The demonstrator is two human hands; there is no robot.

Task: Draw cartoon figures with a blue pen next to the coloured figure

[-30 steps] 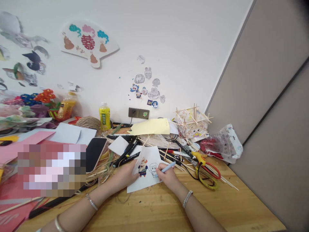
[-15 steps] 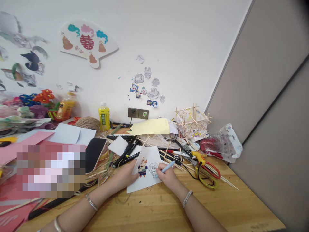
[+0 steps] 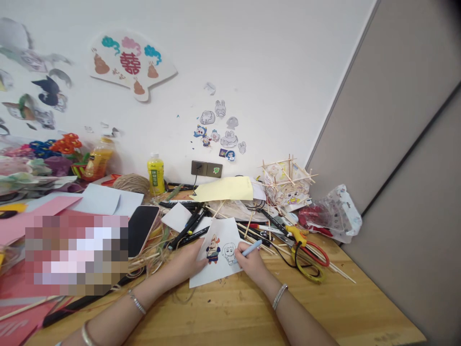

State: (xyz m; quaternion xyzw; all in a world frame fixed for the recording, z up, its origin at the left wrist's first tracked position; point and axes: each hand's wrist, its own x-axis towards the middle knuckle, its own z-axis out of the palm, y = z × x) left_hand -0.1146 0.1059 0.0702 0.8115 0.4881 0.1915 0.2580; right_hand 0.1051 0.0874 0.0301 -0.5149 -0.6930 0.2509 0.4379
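White wall point(image 3: 288, 72) fills the upper frame, with a fan-shaped plaque point(image 3: 133, 62) at upper left and small cartoon cutouts point(image 3: 220, 108) near the middle; below it lies a cluttered wooden table point(image 3: 230, 312).

At lower centre of the frame is a white sheet of paper point(image 3: 224, 231), plain and four-sided, looking narrower at its far end. It carries two drawings: on its left a coloured cartoon figure point(image 3: 212, 249) with dark blue and orange-red parts, on its right a black-outlined figure point(image 3: 229, 253) with long hair, mostly uncoloured. Both stand head-up in the frame. The sheet runs up the frame, its left edge slanting from lower left toward upper right.

The person's left hand point(image 3: 192, 259) is closed on the sheet's left edge, thumb lying on the face; its other fingers are partly hidden. The right hand point(image 3: 250, 263) pinches a slim, light-blue pen point(image 3: 252, 248) over the right edge. The pen's long axis slopes from the outlined figure, where its tip points, to a rounded end at upper right. Whether the tip touches paper is too small to tell.

Black markers point(image 3: 196, 220) lie beyond the sheet, and scissors point(image 3: 297, 235) with yellow handles lie right of it.
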